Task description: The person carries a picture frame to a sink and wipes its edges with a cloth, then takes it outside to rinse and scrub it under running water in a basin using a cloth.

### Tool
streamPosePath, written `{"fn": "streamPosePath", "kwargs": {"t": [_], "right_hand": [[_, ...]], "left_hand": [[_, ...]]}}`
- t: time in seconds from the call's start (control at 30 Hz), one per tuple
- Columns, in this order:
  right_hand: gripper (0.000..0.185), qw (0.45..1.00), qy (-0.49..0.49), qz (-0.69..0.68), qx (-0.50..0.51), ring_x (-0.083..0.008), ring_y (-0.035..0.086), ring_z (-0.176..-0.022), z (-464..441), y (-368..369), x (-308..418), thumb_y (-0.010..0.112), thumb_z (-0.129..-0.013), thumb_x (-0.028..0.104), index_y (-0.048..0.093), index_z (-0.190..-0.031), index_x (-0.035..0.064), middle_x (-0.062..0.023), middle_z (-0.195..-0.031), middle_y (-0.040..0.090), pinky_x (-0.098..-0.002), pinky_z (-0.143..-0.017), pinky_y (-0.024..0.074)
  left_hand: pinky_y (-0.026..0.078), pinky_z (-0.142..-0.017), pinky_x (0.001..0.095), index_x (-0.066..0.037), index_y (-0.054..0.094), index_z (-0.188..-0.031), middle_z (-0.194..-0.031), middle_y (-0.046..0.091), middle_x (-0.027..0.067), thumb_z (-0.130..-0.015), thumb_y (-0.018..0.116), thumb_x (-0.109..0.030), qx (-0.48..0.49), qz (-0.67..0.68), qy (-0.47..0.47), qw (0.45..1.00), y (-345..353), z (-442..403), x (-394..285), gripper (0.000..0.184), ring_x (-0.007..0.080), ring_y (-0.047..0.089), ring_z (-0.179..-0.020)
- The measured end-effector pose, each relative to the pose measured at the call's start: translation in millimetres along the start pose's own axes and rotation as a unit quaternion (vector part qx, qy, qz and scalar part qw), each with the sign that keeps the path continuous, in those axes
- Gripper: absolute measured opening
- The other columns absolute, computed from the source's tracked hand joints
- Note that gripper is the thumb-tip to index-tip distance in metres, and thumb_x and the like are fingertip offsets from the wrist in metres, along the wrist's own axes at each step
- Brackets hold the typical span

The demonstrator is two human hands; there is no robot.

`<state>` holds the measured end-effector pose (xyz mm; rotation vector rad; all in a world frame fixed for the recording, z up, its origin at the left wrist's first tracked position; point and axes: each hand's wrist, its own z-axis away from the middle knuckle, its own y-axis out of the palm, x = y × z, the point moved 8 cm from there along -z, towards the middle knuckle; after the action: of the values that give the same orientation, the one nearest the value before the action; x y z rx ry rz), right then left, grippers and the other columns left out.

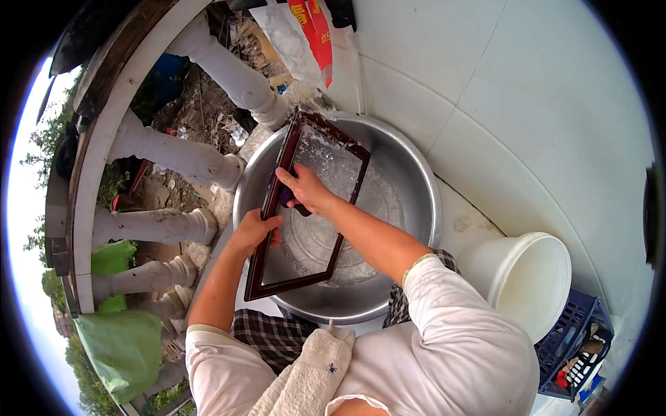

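Note:
A dark reddish-brown rectangular frame (305, 281) is held tilted over a large round metal basin (431, 201), which has water in its bottom. My left hand (255, 230) grips the frame's near left side, fingers wrapped round the bar. Higher on the same bar, my right hand (305, 188) is closed on a dark purple cloth (286, 196) pressed against the frame, its thumb toward the bar. Wet, foamy streaks show near the frame's top. Part of the cloth is hidden by the fingers.
White balusters (170, 158) and a railing line the left, with debris beyond. A white bucket (503, 277) and a blue crate (565, 333) stand at the right. A tiled wall (513, 118) rises behind the basin. A red-and-white bag (309, 35) is at the top.

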<state>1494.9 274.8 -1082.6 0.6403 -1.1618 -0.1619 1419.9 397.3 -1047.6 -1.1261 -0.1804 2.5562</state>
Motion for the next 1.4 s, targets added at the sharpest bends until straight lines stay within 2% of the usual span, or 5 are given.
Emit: {"fn": "streamPosePath", "kwargs": {"t": [0.3,0.43,0.57,0.9,1.4], "right_hand": [[0.028,0.951,-0.221,0.155,-0.151,-0.0088,0.045,-0.047,13.1,-17.5,43.8,0.052,-0.096,0.029,0.055,-0.099,0.0014,-0.0008,-0.066,0.050,-0.0258,-0.041,0.0367],[0.037,0.855,-0.347,0.369,-0.109,-0.0304,0.050,-0.097,43.3,49.4,19.6,0.055,-0.094,0.021,0.049,-0.123,-0.0010,-0.0198,-0.109,0.044,-0.0373,-0.084,0.0437],[0.048,0.822,-0.405,0.390,-0.090,-0.0347,0.050,-0.094,23.3,47.8,31.3,0.063,-0.086,0.014,0.047,-0.129,-0.0015,-0.0206,-0.108,0.043,-0.0374,-0.085,0.0443],[0.038,0.805,-0.362,0.364,-0.297,-0.0337,0.052,-0.088,-89.4,-18.2,67.8,0.062,-0.089,0.026,0.060,-0.114,-0.0014,-0.0188,-0.094,0.053,-0.0394,-0.079,0.0448],[0.038,0.879,-0.283,0.353,-0.149,-0.0362,0.054,-0.089,-34.9,26.7,5.1,0.065,-0.084,0.020,0.057,-0.114,-0.0023,-0.0201,-0.094,0.053,-0.0393,-0.079,0.0458]], "left_hand": [[0.044,-0.043,0.0312,-0.001,0.050,-0.097,-0.066,0.057,0.0084,-0.083,0.058,-0.004,-0.017,0.001,0.043,0.999,-6.9,6.6,-3.1,0.017,0.0170,0.054,-0.049],[0.043,-0.042,0.0301,-0.001,0.047,-0.104,-0.066,0.056,0.0076,-0.083,0.057,-0.003,-0.029,-0.021,0.094,0.995,-3.3,10.6,-9.4,0.023,0.0164,0.054,-0.049],[0.044,-0.041,0.0304,0.000,0.046,-0.107,-0.064,0.054,0.0071,-0.081,0.056,0.000,-0.024,-0.052,0.123,0.991,-3.9,8.7,-9.3,0.027,0.0162,0.054,-0.047],[0.045,-0.040,0.0314,-0.001,0.044,-0.110,-0.064,0.055,0.0083,-0.081,0.056,0.001,-0.023,-0.025,0.095,0.995,-8.4,2.4,-3.6,0.032,0.0166,0.053,-0.046],[0.049,-0.049,0.0308,0.000,0.048,-0.097,-0.074,0.057,0.0088,-0.072,0.063,0.005,0.007,0.055,0.076,0.996,-18.5,-0.2,17.4,0.030,0.0176,0.057,-0.053]]}}
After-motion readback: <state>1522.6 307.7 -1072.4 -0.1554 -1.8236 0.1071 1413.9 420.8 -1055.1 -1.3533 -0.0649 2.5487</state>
